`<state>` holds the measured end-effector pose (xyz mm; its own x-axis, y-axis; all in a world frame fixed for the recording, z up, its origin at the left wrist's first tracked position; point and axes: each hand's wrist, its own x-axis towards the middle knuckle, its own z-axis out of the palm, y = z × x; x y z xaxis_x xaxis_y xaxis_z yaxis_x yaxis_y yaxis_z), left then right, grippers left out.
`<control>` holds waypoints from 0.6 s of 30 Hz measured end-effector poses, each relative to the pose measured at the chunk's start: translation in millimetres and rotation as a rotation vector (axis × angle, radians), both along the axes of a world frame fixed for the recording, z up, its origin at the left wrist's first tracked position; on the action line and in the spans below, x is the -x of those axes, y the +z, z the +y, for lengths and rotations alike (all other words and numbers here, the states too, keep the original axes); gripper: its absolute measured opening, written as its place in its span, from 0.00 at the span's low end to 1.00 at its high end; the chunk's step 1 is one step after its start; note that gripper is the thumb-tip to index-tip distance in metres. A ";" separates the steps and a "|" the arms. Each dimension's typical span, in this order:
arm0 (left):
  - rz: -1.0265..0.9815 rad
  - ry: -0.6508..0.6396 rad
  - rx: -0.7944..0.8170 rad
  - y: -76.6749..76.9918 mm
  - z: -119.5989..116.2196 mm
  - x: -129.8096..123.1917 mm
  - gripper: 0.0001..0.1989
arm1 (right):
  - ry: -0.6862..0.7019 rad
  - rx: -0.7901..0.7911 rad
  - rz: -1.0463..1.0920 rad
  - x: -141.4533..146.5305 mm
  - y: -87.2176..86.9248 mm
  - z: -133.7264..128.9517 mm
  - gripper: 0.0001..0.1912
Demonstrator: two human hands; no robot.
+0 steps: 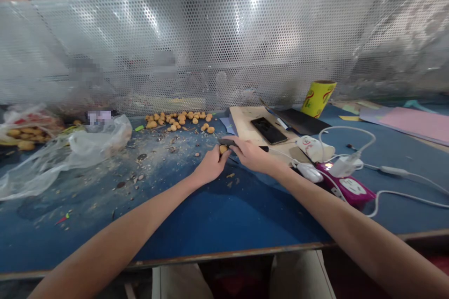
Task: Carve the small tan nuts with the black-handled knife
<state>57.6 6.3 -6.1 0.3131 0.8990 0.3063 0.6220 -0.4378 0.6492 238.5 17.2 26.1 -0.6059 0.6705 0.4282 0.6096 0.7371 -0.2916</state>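
Observation:
My left hand [210,166] is closed round a small yellow-brown potato [223,149], its fingers pressed against it above the blue table. Just to the right, my right hand [250,153] grips a knife whose dark blade [227,142] lies over the top of the potato. The end of a black handle [264,148] sticks out beyond the right palm. Both hands almost touch. Behind them, several small potatoes [182,117] lie loose along the foot of the perforated metal screen.
Scraps litter the blue table [224,224]. At left are a clear plastic bag [94,142] and bagged potatoes [30,135]. At right are a phone [268,130] on a board, a yellow roll [318,99], a purple power strip [347,187] with white cables, and pink paper [417,124].

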 end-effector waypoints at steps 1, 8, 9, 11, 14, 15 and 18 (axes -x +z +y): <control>-0.002 0.009 0.000 -0.4 0.6 0.1 0.13 | 0.017 0.012 -0.002 -0.1 0.8 0.2 0.22; 0.001 0.038 0.007 -0.7 0.7 0.5 0.14 | 0.000 -0.015 -0.112 -6.5 5.9 -1.1 0.21; 0.008 0.039 0.006 -0.7 0.2 0.2 0.14 | -0.010 -0.028 -0.118 -6.6 4.7 -1.0 0.22; 0.027 0.021 0.000 -0.8 -0.8 -0.5 0.14 | -0.015 -0.045 -0.124 -5.4 1.4 -0.4 0.24; 0.059 -0.018 -0.008 -1.1 -1.8 -1.6 0.13 | 0.007 -0.050 -0.152 -2.9 -1.5 1.3 0.24; 0.063 -0.019 -0.008 -1.1 -1.8 -1.7 0.13 | 0.012 -0.057 -0.161 -2.6 -1.2 1.8 0.23; 0.044 0.017 0.002 -0.8 -0.3 -1.4 0.13 | 0.014 -0.090 -0.182 -4.4 3.0 2.1 0.23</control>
<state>59.1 6.0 -6.9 0.3111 0.9049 0.2904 0.6570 -0.4256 0.6223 242.8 19.3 29.1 -0.6881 0.6251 0.3685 0.6355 0.7642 -0.1097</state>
